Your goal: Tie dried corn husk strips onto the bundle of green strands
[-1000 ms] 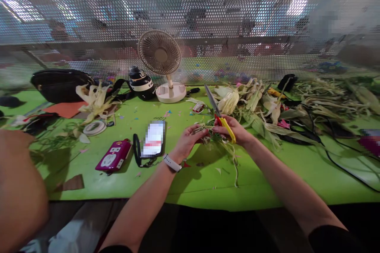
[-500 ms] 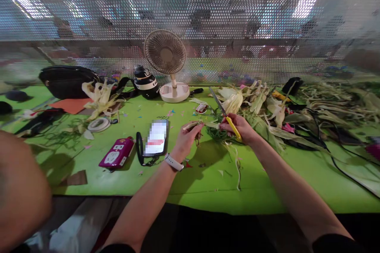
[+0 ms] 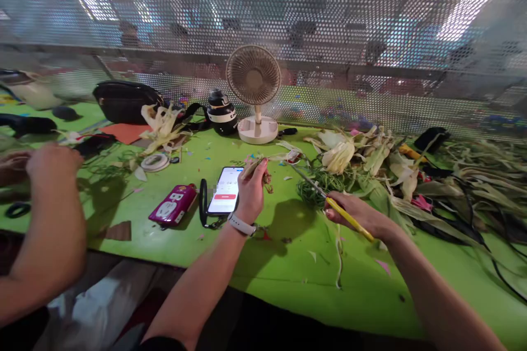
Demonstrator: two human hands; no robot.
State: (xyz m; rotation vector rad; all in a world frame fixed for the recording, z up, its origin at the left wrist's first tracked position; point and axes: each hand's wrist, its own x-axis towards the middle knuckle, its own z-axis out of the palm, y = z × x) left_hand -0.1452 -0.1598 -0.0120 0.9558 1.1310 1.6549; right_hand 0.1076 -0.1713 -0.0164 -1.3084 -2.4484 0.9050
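My left hand [image 3: 252,192] is closed, pinching a small bundle of dried corn husk [image 3: 252,166] above the right edge of the phone. Brownish bits hang below its fingertips. My right hand [image 3: 356,214] is wrapped around a yellow-handled tool [image 3: 349,218] with a slim metal blade pointing forward and left. Whether it is a knife or scissors seen edge-on, I cannot tell. The blade lies over a tangle of green strings [image 3: 310,192]. A pale cord [image 3: 339,258] lies on the green table below my right hand.
Behind stand a fan [image 3: 258,130], a black bottle [image 3: 222,115] and a black bag [image 3: 127,101]. A phone [image 3: 224,197] and purple case [image 3: 173,205] lie left, near a tape roll [image 3: 155,162]. Husks [image 3: 374,159] and cables fill the right. A co-worker's arm [image 3: 57,203] reaches in.
My hands have moved apart; the husk strip between them is now only at my left hand. My right hand came nearer with the tool. The view turned left, showing more of the co-worker's arms.
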